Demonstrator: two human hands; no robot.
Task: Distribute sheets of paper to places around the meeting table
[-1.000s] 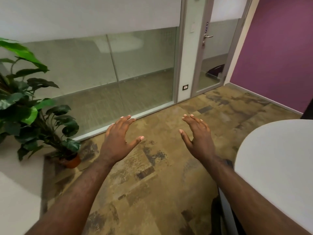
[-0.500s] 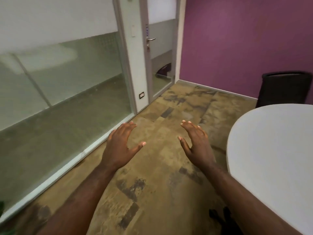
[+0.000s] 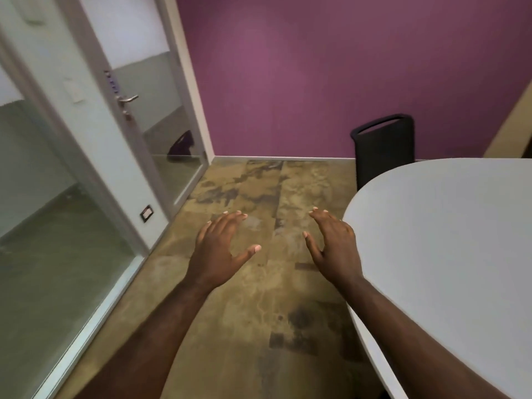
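**Inspector:** Over the carpet, head view: both hands are held out palm down. The left hand (image 3: 220,249) has its fingers spread and thumb out, holding nothing. The right hand (image 3: 334,243) is likewise splayed and holds nothing.

**Clerk:** Where do they stand against the meeting table (image 3: 449,254)?

**Inspector:** The right hand hangs just beside the table's rounded near edge, its forearm crossing the rim. The left hand is apart from the table, above the mottled brown carpet (image 3: 259,312).

**Clerk:** And the sheets of paper?

**Inspector:** No sheet shows in this view, neither in a hand nor on the visible part of the white tabletop. I cannot tell where they are.

**Clerk:** Surroundings?

**Inspector:** One black chair (image 3: 383,148) stands at the table's far edge, against the purple wall (image 3: 316,76). A glass partition (image 3: 57,240) runs down the left. A glass door (image 3: 161,131) with a metal handle (image 3: 128,99) stands in the corner where partition meets wall. A small socket plate (image 3: 146,213) sits low on the post beside it.
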